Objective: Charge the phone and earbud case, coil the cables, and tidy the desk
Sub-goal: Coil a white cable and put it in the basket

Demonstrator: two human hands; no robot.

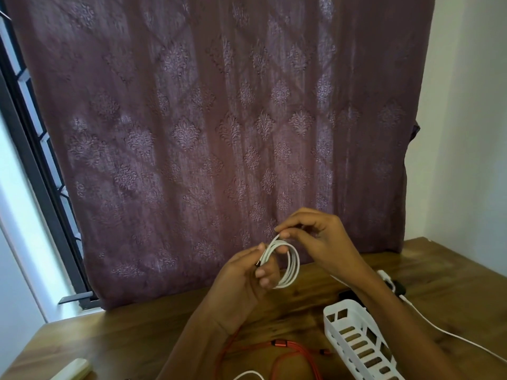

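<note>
wooden desk, white cable coil above

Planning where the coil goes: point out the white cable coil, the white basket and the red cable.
white cable coil (293,267): head view, right side of the loops.
white basket (336,329): head view, near-left corner wall.
red cable (281,344): head view, its connector.

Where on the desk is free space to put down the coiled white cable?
Free: bare desk on the left, between curtain and cream object. Crowded: red cable near the front, white basket and power strip on the right.
</note>
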